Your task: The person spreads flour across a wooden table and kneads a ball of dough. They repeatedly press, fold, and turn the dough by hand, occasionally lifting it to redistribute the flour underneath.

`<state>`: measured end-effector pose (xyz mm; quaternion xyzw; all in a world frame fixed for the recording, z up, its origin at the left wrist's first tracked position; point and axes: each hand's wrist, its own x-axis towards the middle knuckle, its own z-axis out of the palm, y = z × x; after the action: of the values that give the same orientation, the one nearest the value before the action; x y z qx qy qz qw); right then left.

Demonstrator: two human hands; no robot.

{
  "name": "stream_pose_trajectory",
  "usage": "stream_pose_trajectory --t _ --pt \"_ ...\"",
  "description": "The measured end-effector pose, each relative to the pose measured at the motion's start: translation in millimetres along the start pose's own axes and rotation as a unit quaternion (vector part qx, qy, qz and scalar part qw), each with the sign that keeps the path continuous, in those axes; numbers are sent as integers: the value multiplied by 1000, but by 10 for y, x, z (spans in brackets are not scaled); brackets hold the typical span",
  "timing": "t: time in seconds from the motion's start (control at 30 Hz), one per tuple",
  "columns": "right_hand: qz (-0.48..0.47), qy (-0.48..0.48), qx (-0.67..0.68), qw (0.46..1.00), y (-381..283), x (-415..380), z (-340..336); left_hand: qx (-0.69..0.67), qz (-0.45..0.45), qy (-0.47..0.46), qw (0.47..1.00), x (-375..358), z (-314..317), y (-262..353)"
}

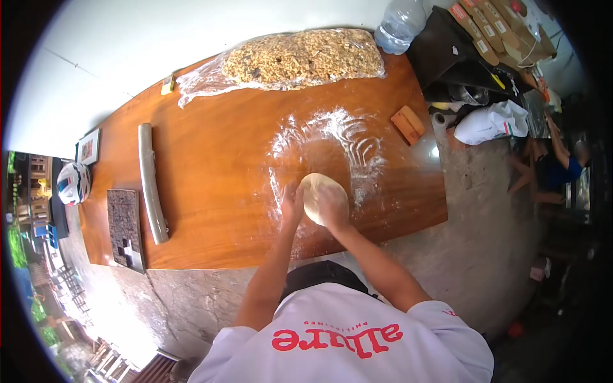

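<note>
A pale round of dough (315,183) lies on the brown wooden table, near the edge closest to me. My left hand (293,203) is closed against the dough's left side. On its right part, my right hand (332,208) grips and presses the dough; its fingers are slightly blurred. White flour (341,124) is scattered in a rough arc on the wood beyond and around the dough.
A long grey tube (151,185) and a dark carved panel (124,226) lie at the left. A plastic bag of brownish bits (306,57) spans the back, beside a large clear bottle (400,27). A wooden block (408,125) lies at right; another person (555,166) is beyond.
</note>
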<state>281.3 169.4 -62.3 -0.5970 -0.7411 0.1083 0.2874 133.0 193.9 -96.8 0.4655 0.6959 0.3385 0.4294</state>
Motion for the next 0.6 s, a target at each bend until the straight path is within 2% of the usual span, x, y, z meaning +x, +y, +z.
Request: stream_pose_trajectory --t 0.03,0.07,0.1,0.17,0.2,0.23,0.3,0.33,0.4,0.43,0.5,0.57,0.6 --pt "-5 0 -4 1000 -108 -96 -27 -21 59 -23 998 126 41 -13" --pt "-52 13 -24 998 -205 -207 -66 -43 115 -46 991 186 60 20" --pt "-98 25 -42 994 -286 -295 -93 -47 112 -43 992 200 53 32" --pt "-103 27 -7 994 -243 -33 -124 41 96 -110 988 228 -8 169" --pt "52 -111 21 992 -239 264 -285 23 100 -87 991 228 8 169" --pt "204 -243 47 947 -217 516 -385 19 104 -86 991 246 -4 195" --pt "204 -15 58 977 -87 718 -289 58 73 -146 985 237 -52 243" --pt "204 -20 56 977 -66 681 -165 55 69 -146 985 167 -82 339" --pt "54 128 6 990 -27 592 186 -42 -92 -125 987 23 -115 593" --pt "68 15 -52 996 -2 388 302 -35 -93 -130 987 0 -38 508" --pt "114 -113 -13 987 -135 255 135 -75 -14 33 997 -109 153 204" --pt "59 -19 -43 997 -224 -25 54 -65 50 31 996 -297 211 162" --pt "70 -20 -46 996 -238 -145 37 -62 47 20 997 -383 240 147"
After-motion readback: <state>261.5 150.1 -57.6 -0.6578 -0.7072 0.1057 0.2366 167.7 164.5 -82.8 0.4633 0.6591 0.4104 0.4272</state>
